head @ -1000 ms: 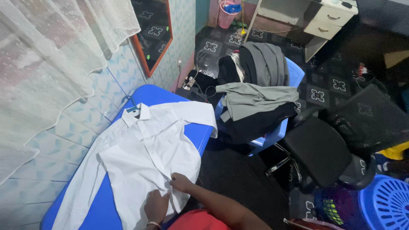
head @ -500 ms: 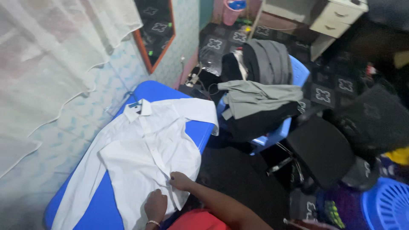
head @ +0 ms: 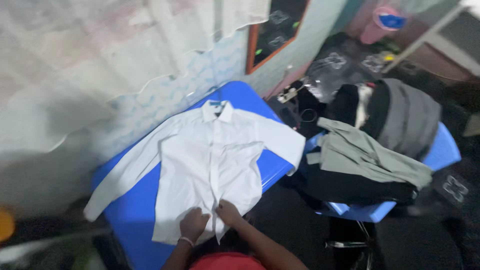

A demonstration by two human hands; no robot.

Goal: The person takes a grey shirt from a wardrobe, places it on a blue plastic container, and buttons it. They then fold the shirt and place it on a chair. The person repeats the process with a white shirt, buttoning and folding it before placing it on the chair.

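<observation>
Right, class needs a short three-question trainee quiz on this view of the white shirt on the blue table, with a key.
1. True or false: the white shirt lies spread flat on the blue table with its collar pointing away from the person.
2. Which part of the shirt do the left hand and right hand touch? A collar, B bottom hem, C sleeve cuff.
3. What sits on the blue chair to the right?

Key: 1 true. 2 B, near the front placket. 3 A pile of grey and dark clothes.
</observation>
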